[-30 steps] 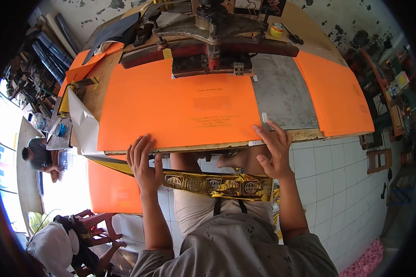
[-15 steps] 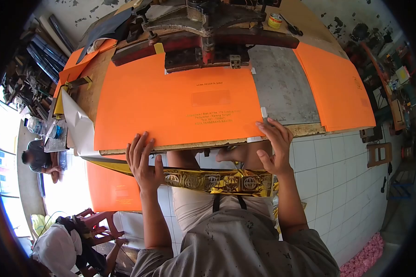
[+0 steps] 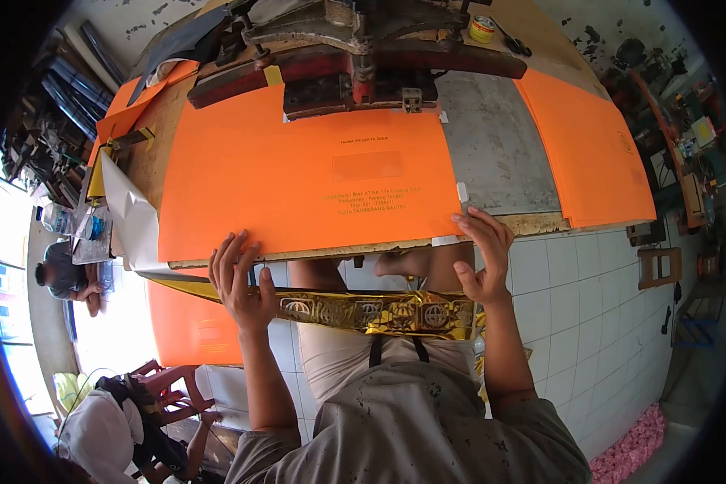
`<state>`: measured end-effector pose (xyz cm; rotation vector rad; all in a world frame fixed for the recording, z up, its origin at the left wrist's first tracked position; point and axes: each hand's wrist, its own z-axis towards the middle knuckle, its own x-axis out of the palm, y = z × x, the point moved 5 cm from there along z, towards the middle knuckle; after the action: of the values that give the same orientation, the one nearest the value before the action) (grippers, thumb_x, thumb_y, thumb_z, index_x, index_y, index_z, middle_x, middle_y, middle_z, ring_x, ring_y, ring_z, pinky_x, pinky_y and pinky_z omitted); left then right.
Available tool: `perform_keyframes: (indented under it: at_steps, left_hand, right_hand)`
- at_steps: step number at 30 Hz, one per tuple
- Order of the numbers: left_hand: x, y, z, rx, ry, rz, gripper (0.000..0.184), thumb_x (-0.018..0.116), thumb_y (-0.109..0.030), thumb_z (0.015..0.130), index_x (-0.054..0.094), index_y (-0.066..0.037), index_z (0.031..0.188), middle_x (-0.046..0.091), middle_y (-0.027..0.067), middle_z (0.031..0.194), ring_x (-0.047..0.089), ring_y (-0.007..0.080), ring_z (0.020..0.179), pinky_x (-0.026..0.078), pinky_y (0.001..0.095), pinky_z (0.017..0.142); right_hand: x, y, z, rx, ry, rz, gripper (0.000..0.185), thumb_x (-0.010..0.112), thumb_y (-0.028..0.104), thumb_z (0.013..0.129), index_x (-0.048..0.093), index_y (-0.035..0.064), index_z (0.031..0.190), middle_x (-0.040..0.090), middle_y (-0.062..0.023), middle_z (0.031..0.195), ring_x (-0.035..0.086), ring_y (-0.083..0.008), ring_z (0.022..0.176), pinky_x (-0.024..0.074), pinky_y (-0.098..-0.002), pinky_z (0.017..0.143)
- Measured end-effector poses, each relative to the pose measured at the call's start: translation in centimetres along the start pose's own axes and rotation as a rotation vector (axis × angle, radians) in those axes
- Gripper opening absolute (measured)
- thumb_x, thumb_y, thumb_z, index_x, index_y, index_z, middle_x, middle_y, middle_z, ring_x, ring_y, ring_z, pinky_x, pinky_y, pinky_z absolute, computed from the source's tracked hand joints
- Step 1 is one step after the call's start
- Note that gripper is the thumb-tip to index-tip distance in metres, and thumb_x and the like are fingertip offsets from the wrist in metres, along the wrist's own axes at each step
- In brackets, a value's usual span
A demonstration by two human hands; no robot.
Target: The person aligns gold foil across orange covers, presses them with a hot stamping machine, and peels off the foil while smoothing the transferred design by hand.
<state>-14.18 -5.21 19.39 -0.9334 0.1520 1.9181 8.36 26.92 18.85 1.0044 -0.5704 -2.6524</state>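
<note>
A large orange printed sheet (image 3: pixel 250 177) lies flat on the worktable, its far part under the head of a heavy iron press (image 3: pixel 359 48). My left hand (image 3: pixel 242 282) rests its fingertips at the sheet's near left edge, fingers stretched out. At the near right corner, my right hand (image 3: pixel 486 254) touches the sheet with spread fingers, close to a small white tab (image 3: pixel 461 192). A strip of gold foil (image 3: pixel 363 315) with stamped-out round emblems hangs across my lap, below both hands. Neither hand grips anything.
Right of the grey metal plate (image 3: pixel 492 145) lies a stack of orange sheets (image 3: pixel 589 153). A yellow tin (image 3: pixel 481 29) and scissors (image 3: pixel 512 39) sit at the back. More orange sheets (image 3: pixel 194 323) are at lower left, near two other people. A wooden stool (image 3: pixel 660 268) stands right.
My left hand has shifted slightly left along the near edge, and the orange sheet's left side sits slightly further left. My right hand has hardly moved.
</note>
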Motion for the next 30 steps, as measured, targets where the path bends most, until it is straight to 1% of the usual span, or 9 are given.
perform_keyframes:
  at_steps: [5, 8, 9, 13, 15, 16, 19, 22, 30]
  left_hand:
    - [-0.5, 1.9, 0.3, -0.029, -0.032, 0.077, 0.034, 0.053, -0.030, 0.106, 0.070, -0.007, 0.125, 0.067, 0.0126, 0.139, 0.056, 0.0355, 0.136, 0.038, 0.0511, 0.117]
    - [-0.4, 2.9, 0.4, -0.068, -0.053, 0.019, 0.038, 0.052, -0.032, 0.105, 0.070, -0.008, 0.128, 0.066, 0.0120, 0.141, 0.055, 0.0346, 0.138, 0.034, 0.0523, 0.119]
    - [-0.2, 3.2, 0.3, -0.076, -0.039, 0.029, 0.045, 0.045, -0.037, 0.108, 0.068, -0.007, 0.131, 0.064, 0.0128, 0.143, 0.052, 0.0357, 0.140, 0.032, 0.0533, 0.120]
    - [0.9, 3.1, 0.0, -0.104, -0.070, 0.140, 0.060, 0.030, -0.049, 0.110, 0.062, -0.007, 0.138, 0.062, 0.0137, 0.146, 0.048, 0.0381, 0.145, 0.029, 0.0569, 0.121]
    - [1.7, 3.2, -0.3, -0.136, -0.125, 0.153, 0.068, 0.022, -0.055, 0.109, 0.060, -0.007, 0.140, 0.061, 0.0149, 0.147, 0.046, 0.0389, 0.147, 0.026, 0.0588, 0.122]
    - [2.1, 3.2, -0.5, -0.118, -0.183, 0.158, 0.070, 0.021, -0.055, 0.109, 0.059, -0.007, 0.142, 0.061, 0.0157, 0.147, 0.045, 0.0398, 0.146, 0.026, 0.0587, 0.121]
    - [3.3, 3.4, -0.7, -0.078, -0.333, 0.186, 0.075, 0.016, -0.059, 0.108, 0.055, -0.005, 0.144, 0.060, 0.0192, 0.145, 0.046, 0.0431, 0.144, 0.028, 0.0593, 0.120]
    - [3.9, 3.9, -0.8, -0.052, -0.414, 0.191, 0.075, 0.016, -0.060, 0.108, 0.054, -0.006, 0.143, 0.059, 0.0190, 0.146, 0.048, 0.0423, 0.142, 0.031, 0.0602, 0.119]
    - [4.3, 5.2, -1.7, -0.061, -0.416, 0.165, 0.071, 0.021, -0.065, 0.104, 0.055, -0.010, 0.135, 0.061, 0.0178, 0.142, 0.050, 0.0394, 0.140, 0.032, 0.0617, 0.119]
  right_hand:
    - [0.1, 0.1, 0.1, -0.022, 0.025, -0.041, 0.055, 0.056, 0.048, 0.103, 0.064, 0.0052, 0.137, 0.073, -0.0085, 0.131, 0.058, -0.0302, 0.134, 0.0301, -0.0410, 0.111]
    - [0.1, -0.3, -0.4, -0.014, 0.017, -0.026, 0.058, 0.051, 0.051, 0.104, 0.062, 0.0061, 0.139, 0.073, -0.0093, 0.130, 0.057, -0.0303, 0.136, 0.0298, -0.0410, 0.112]
    - [0.2, -0.4, -0.5, -0.011, 0.007, -0.028, 0.060, 0.049, 0.053, 0.105, 0.061, 0.0067, 0.140, 0.073, -0.0095, 0.130, 0.056, -0.0302, 0.136, 0.0296, -0.0409, 0.112]
    - [1.3, -1.4, -1.1, -0.032, -0.136, -0.055, 0.066, 0.038, 0.060, 0.107, 0.056, 0.0094, 0.145, 0.074, -0.0099, 0.129, 0.054, -0.0291, 0.138, 0.0288, -0.0408, 0.113]
    - [2.2, -2.0, -1.9, -0.083, -0.186, -0.189, 0.068, 0.032, 0.062, 0.107, 0.051, 0.0105, 0.147, 0.072, -0.0091, 0.132, 0.052, -0.0281, 0.138, 0.0291, -0.0419, 0.113]
    - [2.6, -2.3, -2.4, -0.110, -0.208, -0.258, 0.068, 0.029, 0.062, 0.108, 0.049, 0.0111, 0.149, 0.071, -0.0087, 0.134, 0.051, -0.0276, 0.138, 0.0293, -0.0424, 0.113]
    - [3.8, -3.0, -2.8, -0.218, -0.317, -0.410, 0.066, 0.024, 0.062, 0.108, 0.053, 0.0147, 0.144, 0.070, -0.0069, 0.134, 0.052, -0.0255, 0.137, 0.0306, -0.0425, 0.111]
    - [4.2, -3.2, -3.1, -0.243, -0.361, -0.450, 0.065, 0.021, 0.062, 0.108, 0.056, 0.0177, 0.141, 0.070, -0.0043, 0.133, 0.052, -0.0235, 0.135, 0.0322, -0.0420, 0.109]
    - [4.5, -3.6, -3.7, -0.270, -0.409, -0.520, 0.064, 0.017, 0.059, 0.108, 0.056, 0.0197, 0.140, 0.068, -0.0010, 0.131, 0.053, -0.0218, 0.130, 0.0339, -0.0413, 0.110]
